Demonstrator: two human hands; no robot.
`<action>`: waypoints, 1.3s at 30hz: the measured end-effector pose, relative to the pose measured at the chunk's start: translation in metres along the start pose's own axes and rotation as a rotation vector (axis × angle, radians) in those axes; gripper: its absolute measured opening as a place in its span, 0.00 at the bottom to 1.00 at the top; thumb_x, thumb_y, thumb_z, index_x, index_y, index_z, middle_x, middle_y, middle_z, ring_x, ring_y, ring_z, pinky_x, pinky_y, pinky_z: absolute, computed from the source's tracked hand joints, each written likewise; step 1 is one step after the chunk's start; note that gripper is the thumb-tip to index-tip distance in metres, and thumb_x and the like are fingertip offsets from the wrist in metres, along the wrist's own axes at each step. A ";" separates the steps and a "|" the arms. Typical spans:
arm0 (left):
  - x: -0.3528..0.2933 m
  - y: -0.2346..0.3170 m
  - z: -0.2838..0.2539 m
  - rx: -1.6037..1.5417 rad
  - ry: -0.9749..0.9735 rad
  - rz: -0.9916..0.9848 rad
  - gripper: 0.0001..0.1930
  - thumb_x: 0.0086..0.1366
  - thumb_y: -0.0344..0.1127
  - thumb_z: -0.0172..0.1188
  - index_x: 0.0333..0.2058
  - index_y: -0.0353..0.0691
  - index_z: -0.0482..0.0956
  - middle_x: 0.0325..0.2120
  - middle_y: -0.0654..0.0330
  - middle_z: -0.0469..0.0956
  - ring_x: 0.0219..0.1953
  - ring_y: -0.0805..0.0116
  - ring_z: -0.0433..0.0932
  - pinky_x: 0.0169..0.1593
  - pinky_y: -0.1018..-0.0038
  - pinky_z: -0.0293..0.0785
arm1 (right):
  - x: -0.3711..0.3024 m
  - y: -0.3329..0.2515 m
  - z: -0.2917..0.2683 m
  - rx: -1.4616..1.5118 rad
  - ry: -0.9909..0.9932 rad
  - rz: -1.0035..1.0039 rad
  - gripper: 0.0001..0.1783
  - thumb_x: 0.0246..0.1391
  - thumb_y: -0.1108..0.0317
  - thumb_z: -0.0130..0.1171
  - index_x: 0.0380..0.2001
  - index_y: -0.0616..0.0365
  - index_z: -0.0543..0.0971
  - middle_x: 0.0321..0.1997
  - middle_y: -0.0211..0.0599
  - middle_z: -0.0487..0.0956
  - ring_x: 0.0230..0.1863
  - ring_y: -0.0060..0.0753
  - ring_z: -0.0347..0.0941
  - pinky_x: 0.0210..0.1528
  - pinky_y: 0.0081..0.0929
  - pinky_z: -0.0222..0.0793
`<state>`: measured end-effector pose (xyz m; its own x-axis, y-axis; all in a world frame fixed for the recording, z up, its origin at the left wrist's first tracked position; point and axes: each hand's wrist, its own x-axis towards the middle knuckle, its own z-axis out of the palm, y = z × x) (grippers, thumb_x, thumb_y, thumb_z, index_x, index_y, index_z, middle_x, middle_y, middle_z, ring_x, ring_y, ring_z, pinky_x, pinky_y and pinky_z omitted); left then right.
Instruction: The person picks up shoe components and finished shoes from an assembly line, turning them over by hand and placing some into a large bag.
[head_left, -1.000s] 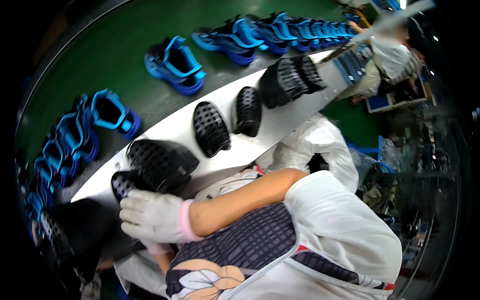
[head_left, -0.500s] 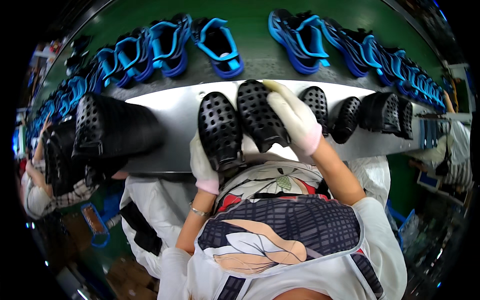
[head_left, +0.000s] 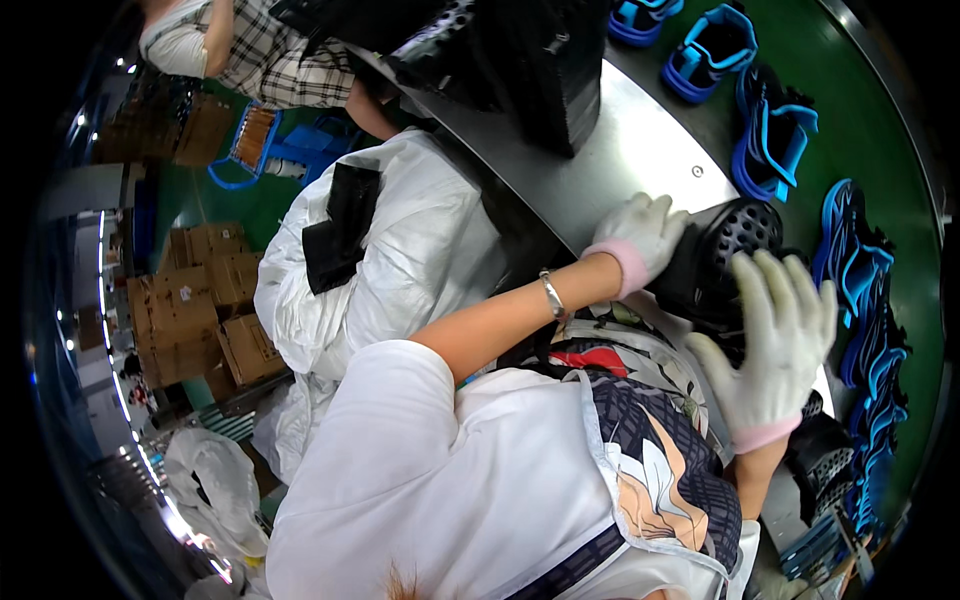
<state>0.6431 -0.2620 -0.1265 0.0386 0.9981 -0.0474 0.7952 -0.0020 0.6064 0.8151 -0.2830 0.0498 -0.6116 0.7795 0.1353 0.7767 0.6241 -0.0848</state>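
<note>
Two black, toe-shaped plastic shoe inserts with round holes (head_left: 742, 232) sit close together at the near edge of the metal shelf (head_left: 655, 140). My left hand (head_left: 640, 238), in a white glove with a pink cuff, lies against their left side with its fingers curled; its thumb is hidden. My right hand (head_left: 778, 345), gloved the same way, is just to their right, fingers spread and palm toward them, gripping nothing. It covers part of the inserts.
A tall stack of black inserts (head_left: 540, 70) stands on the shelf to the left. Blue-and-black sports shoes (head_left: 775, 140) line the green conveyor beyond. White plastic sacks (head_left: 400, 260) and cardboard boxes (head_left: 180, 310) are at left, near a person in a plaid garment (head_left: 290, 60).
The view has swung left, bringing the sacks and boxes in. The two inserts are now close together, and my right hand has come off the one it held, its fingers spreading.
</note>
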 end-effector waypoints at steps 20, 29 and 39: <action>-0.002 0.040 -0.016 -0.064 -0.360 -0.074 0.25 0.62 0.41 0.52 0.57 0.38 0.65 0.50 0.37 0.71 0.49 0.38 0.75 0.53 0.55 0.71 | -0.030 0.031 0.018 0.048 0.096 0.176 0.33 0.36 0.56 0.72 0.50 0.51 0.77 0.55 0.45 0.75 0.48 0.48 0.73 0.54 0.41 0.66; 0.013 0.042 -0.007 -0.353 -0.233 -0.316 0.33 0.69 0.59 0.43 0.56 0.33 0.71 0.50 0.37 0.75 0.55 0.40 0.71 0.59 0.61 0.65 | -0.032 0.051 0.018 0.105 0.122 0.195 0.33 0.36 0.55 0.72 0.49 0.51 0.76 0.52 0.44 0.76 0.42 0.46 0.75 0.50 0.40 0.67; 0.000 0.034 0.000 0.152 -0.250 0.198 0.18 0.67 0.35 0.46 0.54 0.37 0.71 0.48 0.47 0.76 0.48 0.45 0.76 0.54 0.59 0.73 | -0.033 0.038 0.008 0.108 0.078 0.190 0.32 0.34 0.63 0.72 0.49 0.54 0.77 0.55 0.45 0.76 0.52 0.51 0.72 0.58 0.42 0.64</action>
<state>0.6698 -0.2616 -0.1061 0.3333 0.9316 -0.1451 0.8376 -0.2219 0.4992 0.8639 -0.2844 0.0342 -0.4394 0.8795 0.1828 0.8534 0.4723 -0.2207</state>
